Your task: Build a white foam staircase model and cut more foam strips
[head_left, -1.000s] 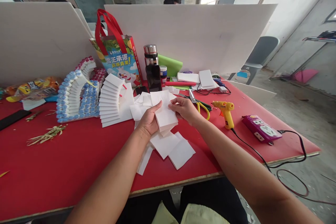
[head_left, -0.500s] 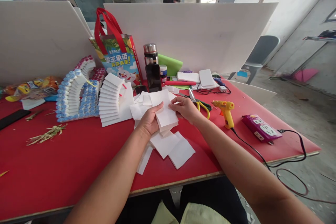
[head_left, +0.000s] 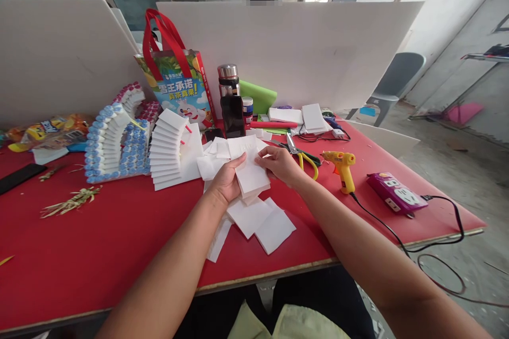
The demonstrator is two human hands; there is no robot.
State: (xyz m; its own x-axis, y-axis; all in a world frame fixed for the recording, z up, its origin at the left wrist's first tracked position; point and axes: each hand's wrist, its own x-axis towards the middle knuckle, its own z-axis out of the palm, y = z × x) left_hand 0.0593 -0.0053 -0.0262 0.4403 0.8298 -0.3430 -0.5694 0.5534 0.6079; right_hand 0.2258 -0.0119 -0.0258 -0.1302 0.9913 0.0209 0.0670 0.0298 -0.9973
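Note:
Between my hands is a small stack of white folded paper [head_left: 253,174], held a little above the table. My left hand [head_left: 228,179] grips its left side, thumb on top. Fingertips of my right hand [head_left: 278,163] pinch the upper right edge of the stack. Loose white paper pieces [head_left: 275,229] lie below it on the red table, and more white sheets [head_left: 210,167] lie to the left behind my left hand. A fanned row of white folded cards [head_left: 169,151] stands farther left. Scissors with yellow handles [head_left: 308,164] lie just beyond my right hand.
On the right are a yellow glue gun [head_left: 342,167] and a purple power strip [head_left: 395,193] with a trailing cord. A blue-and-white folded paper construction [head_left: 115,145], a gift bag [head_left: 183,90], a flask [head_left: 228,79] and a phone [head_left: 233,117] stand behind. White boards [head_left: 302,53] rise along the back.
Almost nothing differs. Both hands keep hold of the paper stack in nearly the same place, and the camera view has shifted very slightly.

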